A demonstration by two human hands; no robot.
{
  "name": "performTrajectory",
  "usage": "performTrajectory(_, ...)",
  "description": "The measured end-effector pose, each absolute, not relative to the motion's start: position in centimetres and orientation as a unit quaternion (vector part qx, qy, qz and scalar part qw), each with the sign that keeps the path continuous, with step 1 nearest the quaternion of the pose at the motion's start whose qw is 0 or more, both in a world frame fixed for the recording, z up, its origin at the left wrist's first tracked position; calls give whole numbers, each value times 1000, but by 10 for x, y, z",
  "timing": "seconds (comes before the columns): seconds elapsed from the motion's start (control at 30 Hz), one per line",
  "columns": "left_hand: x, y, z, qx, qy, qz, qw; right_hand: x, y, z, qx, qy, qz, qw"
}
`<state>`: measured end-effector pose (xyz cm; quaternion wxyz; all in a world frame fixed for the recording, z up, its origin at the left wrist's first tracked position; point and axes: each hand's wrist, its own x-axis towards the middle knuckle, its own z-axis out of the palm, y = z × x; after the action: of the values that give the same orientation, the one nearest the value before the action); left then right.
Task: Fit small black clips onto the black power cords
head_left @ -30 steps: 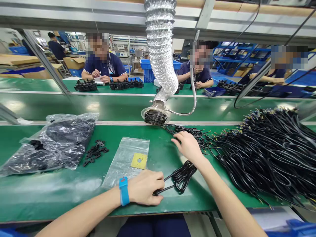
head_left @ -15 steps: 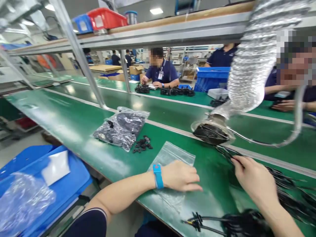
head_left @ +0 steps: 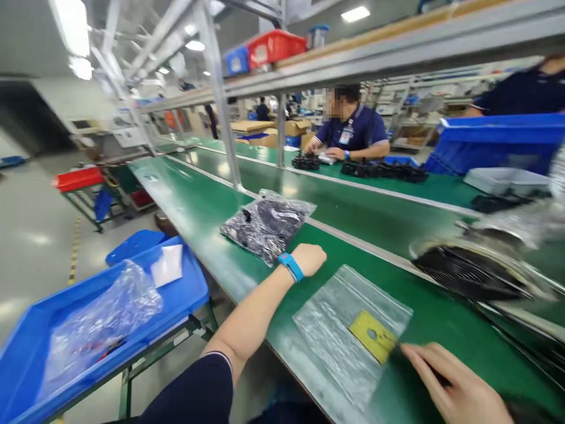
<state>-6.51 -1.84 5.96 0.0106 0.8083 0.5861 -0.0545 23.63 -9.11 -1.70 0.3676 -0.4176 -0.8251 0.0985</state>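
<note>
My left hand (head_left: 310, 259), with a blue band at the wrist, is closed beside a clear plastic bag full of small black parts (head_left: 270, 224). Its fingertips are hidden, so what lies in or under them cannot be seen. At the lower right, my right hand (head_left: 454, 380) pinches something thin and dark, too blurred to name. The dark tip reaches the corner of a yellow square pad with a round hole (head_left: 365, 341). That pad lies on a flat zip-lock bag (head_left: 326, 335) on the green bench.
A round black fan (head_left: 468, 272) stands at the right of the green bench (head_left: 194, 200). To the left, a blue tray (head_left: 185, 306) holds crumpled plastic (head_left: 119, 312). Across the bench a co-worker (head_left: 353, 129) sits behind black parts (head_left: 384, 169). A metal post (head_left: 223, 118) rises from the bench.
My view has swung left. My left hand has moved from over the zip-lock bag to beside the bag of black parts. My right hand has left the dark cables by the fan for the yellow pad.
</note>
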Motion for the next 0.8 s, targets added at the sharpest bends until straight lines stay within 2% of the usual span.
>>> performTrajectory(0.1,-62,-11,50,812,583,-24,7,226,-98,3,-420,-831,147,334)
performTrajectory(0.27,-54,-1,38,810,586,29,4,221,-103,4,-454,-814,165,321)
performTrajectory(0.5,-37,-6,28,807,583,89,22,220,-105,-4,-421,-861,81,272)
performTrajectory(0.67,-23,-8,20,793,538,239,159,217,-106,-6,-399,-895,-17,196)
performTrajectory(0.8,-10,-14,19,671,477,352,446,218,-109,-1,-420,-878,11,231)
